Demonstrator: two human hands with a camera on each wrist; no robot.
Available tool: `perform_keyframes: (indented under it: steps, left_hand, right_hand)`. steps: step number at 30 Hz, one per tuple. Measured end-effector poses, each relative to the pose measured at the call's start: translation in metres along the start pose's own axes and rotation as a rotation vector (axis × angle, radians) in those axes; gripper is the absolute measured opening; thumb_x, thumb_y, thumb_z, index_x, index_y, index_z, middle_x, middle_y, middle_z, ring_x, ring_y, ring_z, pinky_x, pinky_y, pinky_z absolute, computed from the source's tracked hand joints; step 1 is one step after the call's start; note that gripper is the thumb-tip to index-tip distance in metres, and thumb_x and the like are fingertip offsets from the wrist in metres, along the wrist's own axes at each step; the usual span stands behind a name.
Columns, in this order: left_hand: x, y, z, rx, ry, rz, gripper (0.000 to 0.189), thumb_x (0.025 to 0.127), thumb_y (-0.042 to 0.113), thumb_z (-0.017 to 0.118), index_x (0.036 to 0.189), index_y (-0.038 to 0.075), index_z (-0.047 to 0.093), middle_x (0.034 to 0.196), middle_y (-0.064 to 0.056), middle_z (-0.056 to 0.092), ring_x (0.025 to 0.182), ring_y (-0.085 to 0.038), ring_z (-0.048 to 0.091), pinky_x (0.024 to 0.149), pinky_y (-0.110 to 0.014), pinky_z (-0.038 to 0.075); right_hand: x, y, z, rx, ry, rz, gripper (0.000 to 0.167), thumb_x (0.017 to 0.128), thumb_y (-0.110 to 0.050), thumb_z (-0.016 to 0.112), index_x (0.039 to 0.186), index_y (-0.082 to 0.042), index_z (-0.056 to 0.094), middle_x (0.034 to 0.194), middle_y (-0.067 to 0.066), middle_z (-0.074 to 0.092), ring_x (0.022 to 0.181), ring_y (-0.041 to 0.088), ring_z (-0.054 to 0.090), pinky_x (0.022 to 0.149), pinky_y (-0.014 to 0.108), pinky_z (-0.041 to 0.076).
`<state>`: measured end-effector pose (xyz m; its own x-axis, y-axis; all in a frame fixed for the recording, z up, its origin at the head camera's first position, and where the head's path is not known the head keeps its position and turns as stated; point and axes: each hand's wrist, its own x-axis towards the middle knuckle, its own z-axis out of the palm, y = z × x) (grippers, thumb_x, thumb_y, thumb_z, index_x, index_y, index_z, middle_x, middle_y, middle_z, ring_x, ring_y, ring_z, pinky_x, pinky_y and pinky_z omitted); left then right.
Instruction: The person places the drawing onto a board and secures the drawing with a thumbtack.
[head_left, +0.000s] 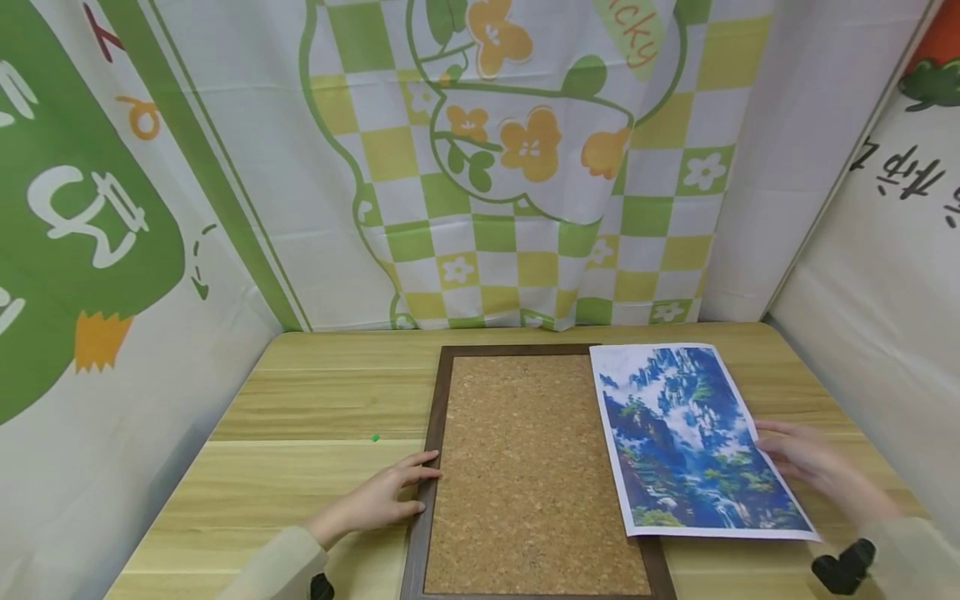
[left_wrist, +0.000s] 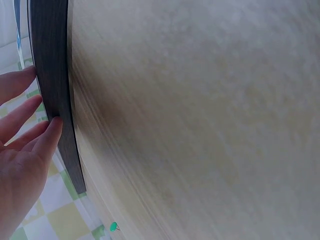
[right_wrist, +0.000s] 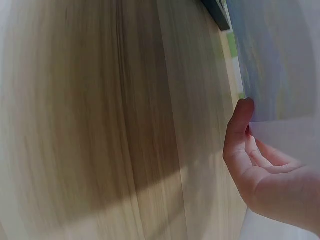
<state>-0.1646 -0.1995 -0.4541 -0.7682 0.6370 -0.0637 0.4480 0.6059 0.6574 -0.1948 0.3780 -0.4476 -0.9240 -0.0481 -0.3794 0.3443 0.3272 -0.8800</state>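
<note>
A cork board (head_left: 536, 467) with a dark brown wooden frame lies flat on the table. My left hand (head_left: 384, 497) touches the frame's left bar with fairly straight fingers; in the left wrist view the fingertips (left_wrist: 54, 125) rest against the dark frame (left_wrist: 54, 65). On the right, my right hand (head_left: 813, 462) pinches the right edge of a printed landscape picture (head_left: 697, 442) showing blue mountains and a waterfall. The print overlaps the board's right side, hiding part of the frame there. Its back and edge (right_wrist: 280, 60) show in the right wrist view beside my hand (right_wrist: 265, 170).
A green push pin (head_left: 376, 437) lies on the wooden table (head_left: 322, 400) left of the board. A curtain with green and yellow checks (head_left: 495, 258) hangs behind the table, and printed cloth walls (head_left: 225, 167) stand at both sides.
</note>
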Motion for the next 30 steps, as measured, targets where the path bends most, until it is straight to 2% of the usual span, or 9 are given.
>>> perform_keyframes:
  steps: [5, 22, 30]
  left_hand:
    - [0.0, 0.0, 0.0, -0.003, 0.0, -0.002, 0.042, 0.082, 0.006, 0.059, 0.122, -0.001, 0.05, 0.141, -0.019, 0.026, 0.126, -0.038, 0.026, 0.094, -0.05, 0.033]
    - [0.0, 0.0, 0.0, -0.011, -0.004, -0.006, 0.042, 0.083, 0.005, 0.058, 0.123, -0.001, 0.049, 0.141, -0.019, 0.025, 0.126, -0.038, 0.026, 0.094, -0.049, 0.034]
    - [0.0, 0.001, 0.0, -0.002, -0.002, -0.006, 0.042, 0.082, 0.004, 0.059, 0.123, -0.001, 0.049, 0.141, -0.018, 0.026, 0.126, -0.037, 0.026, 0.094, -0.05, 0.033]
  right_hand:
    - [0.001, -0.006, 0.013, 0.054, -0.036, -0.025, 0.06, 0.089, -0.004, 0.045, 0.132, 0.019, 0.009, 0.085, -0.002, 0.063, 0.076, 0.011, 0.061, 0.07, 0.034, 0.052]
    - [0.002, -0.028, 0.056, 0.114, -0.125, -0.069, 0.059, 0.089, -0.002, 0.044, 0.131, 0.02, 0.009, 0.089, 0.0, 0.062, 0.08, 0.011, 0.06, 0.073, 0.033, 0.051]
    - [0.004, -0.038, 0.083, 0.147, -0.133, -0.064, 0.058, 0.088, 0.001, 0.044, 0.131, 0.019, 0.011, 0.088, 0.001, 0.062, 0.079, 0.012, 0.06, 0.073, 0.033, 0.051]
